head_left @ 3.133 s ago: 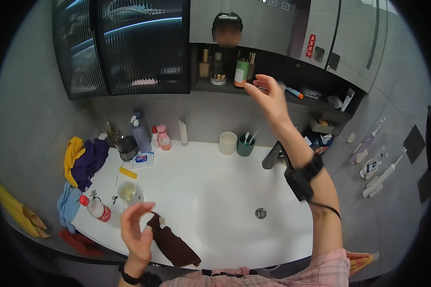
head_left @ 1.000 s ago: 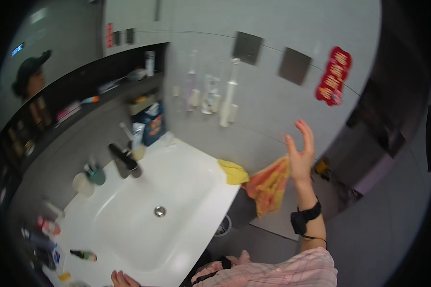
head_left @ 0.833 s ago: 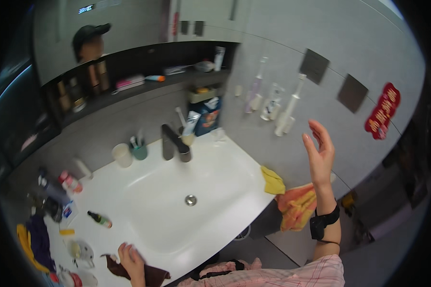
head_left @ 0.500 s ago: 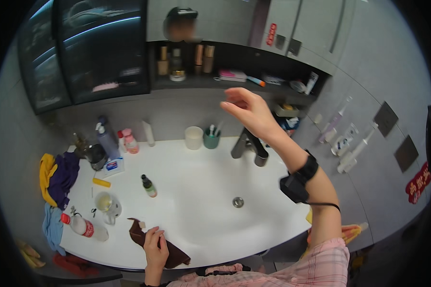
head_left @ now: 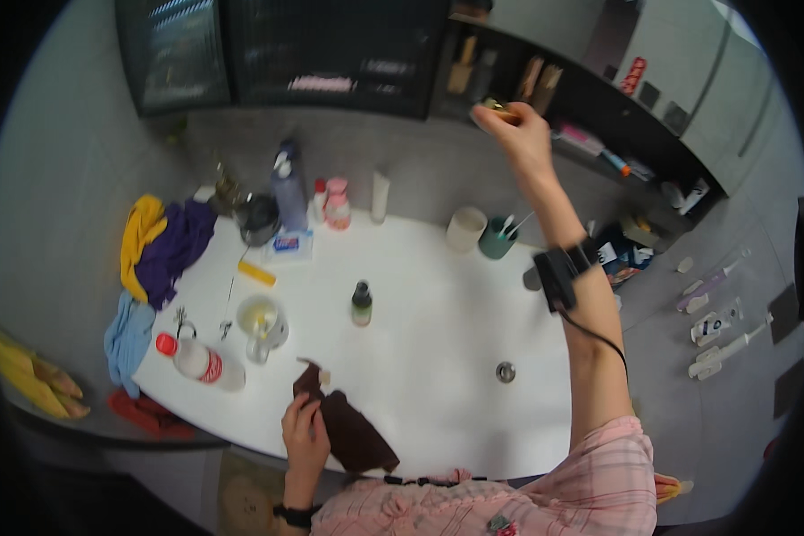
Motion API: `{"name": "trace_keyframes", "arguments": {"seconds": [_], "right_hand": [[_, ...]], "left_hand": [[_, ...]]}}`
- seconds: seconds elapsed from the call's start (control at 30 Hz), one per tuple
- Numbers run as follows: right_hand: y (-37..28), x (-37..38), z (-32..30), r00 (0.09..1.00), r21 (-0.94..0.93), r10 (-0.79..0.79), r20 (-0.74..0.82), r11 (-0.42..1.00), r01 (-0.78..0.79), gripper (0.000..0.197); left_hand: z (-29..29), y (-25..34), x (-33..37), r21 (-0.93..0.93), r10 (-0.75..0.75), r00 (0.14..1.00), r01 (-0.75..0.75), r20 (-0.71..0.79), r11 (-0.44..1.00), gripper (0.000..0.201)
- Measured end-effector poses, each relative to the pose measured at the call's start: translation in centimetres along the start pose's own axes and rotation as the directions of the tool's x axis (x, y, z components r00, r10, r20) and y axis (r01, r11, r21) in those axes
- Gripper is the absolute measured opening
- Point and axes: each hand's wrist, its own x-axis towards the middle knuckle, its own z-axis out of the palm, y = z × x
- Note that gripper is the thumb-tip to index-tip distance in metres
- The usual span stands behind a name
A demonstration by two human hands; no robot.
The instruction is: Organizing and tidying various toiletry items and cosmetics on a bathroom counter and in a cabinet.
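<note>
Head view, a small gold-topped jar (head_left: 502, 111) gripped by the right hand (head_left: 520, 138) before the dark shelf (head_left: 598, 105), a brown cloth (head_left: 355, 433) on the white surface (head_left: 406, 268) touched by the left hand (head_left: 305, 436), whether pinched cannot be told.

The small bottle (head_left: 361, 305) stood on the counter (head_left: 322, 272). Before it lay the cloth (head_left: 357, 433); to its left, the mug (head_left: 272, 329) and, farther out, the drink bottle (head_left: 201, 363). Behind it stood the tube (head_left: 380, 198); behind and leftward, the pump bottle (head_left: 288, 195); behind and rightward, the cup (head_left: 466, 230). The drain (head_left: 506, 372) lay to its right.
</note>
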Motion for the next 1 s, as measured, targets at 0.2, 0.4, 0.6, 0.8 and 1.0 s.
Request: {"name": "trace_keyframes", "arguments": {"seconds": [0.2,0.4,0.6,0.8,1.0], "right_hand": [[8.4,-19.5,5.2,0.852,-0.064,0.243,0.465,0.968,-0.241,0.043],[10.7,-32.1,11.4,0.779,-0.105,0.077,0.623,0.994,-0.015,0.048],[10.4,-31.9,13.2,0.774,-0.07,0.069,0.63,0.997,-0.032,0.053],[4.6,-23.5,5.6,0.87,-0.147,-0.017,0.493,0.984,0.102,0.049],[2.9,-3.0,-5.5,0.882,-0.452,-0.423,-0.209,0.841,0.296,0.042]], "left_hand": [[2.0,-0.3,1.1,0.035,-0.047,0.999,0.047,-0.011,0.998,0.026],[2.3,0.7,1.2,0.186,0.012,1.0,-0.01,-0.011,0.982,0.027],[4.7,2.4,5.1,-0.158,0.001,0.998,0.008,0.057,0.987,0.044],[8.1,-0.1,7.6,-0.117,0.009,0.994,0.003,0.108,0.993,0.088],[10.4,0.9,8.4,-0.084,-0.013,0.983,0.029,0.182,0.996,0.105]]}}
